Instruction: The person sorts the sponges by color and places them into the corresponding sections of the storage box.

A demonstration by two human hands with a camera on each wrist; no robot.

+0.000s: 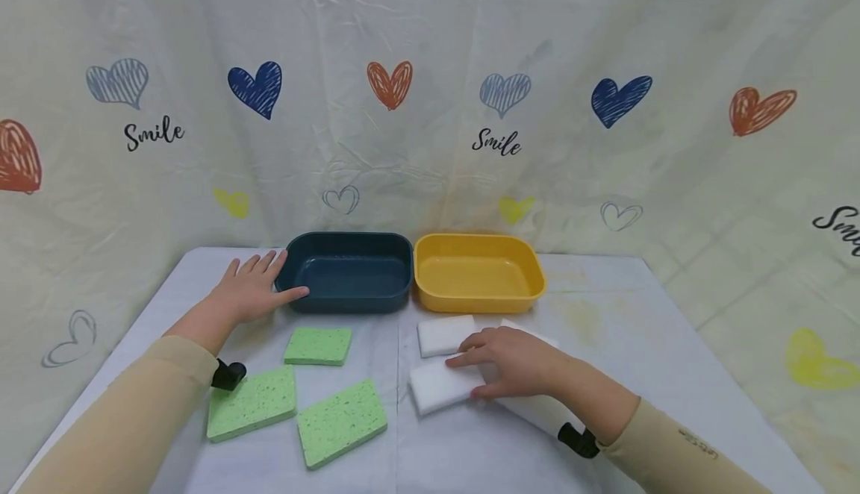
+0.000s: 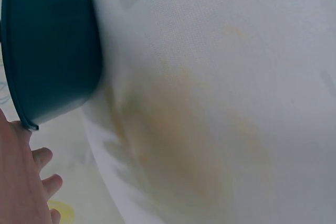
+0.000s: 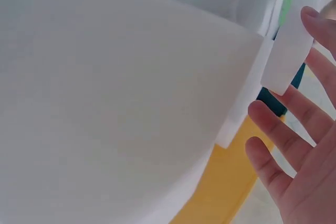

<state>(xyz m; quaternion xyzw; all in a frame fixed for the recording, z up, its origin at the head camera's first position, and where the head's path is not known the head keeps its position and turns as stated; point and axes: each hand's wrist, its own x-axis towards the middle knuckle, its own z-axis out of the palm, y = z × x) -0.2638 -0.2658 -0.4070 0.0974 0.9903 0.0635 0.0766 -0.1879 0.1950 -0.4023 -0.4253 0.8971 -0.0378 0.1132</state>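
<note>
My left hand [image 1: 251, 289], its fingers spread, rests at the left rim of a dark blue rectangular bin [image 1: 356, 304]. Its thumb lies across the bin's front left corner. Over the white foam sponges, my right hand [image 1: 513, 360] has its fingers spread apart. Thumb and fingertips reach the near white sponge [image 1: 437, 389], which lies flat; a firm hold does not show. Another white sponge [image 1: 440, 336] sits just behind it. A third white sponge [image 1: 537, 410] is partly hidden beneath my right hand and wrist.
Beside the blue bin, a yellow bin [image 1: 480, 304] stands against its right side. Three green sponges [image 1: 319, 346] lie on the white-covered table [image 1: 416, 464] at the left. A white curtain with printed hearts [image 1: 437, 16] hangs behind the table.
</note>
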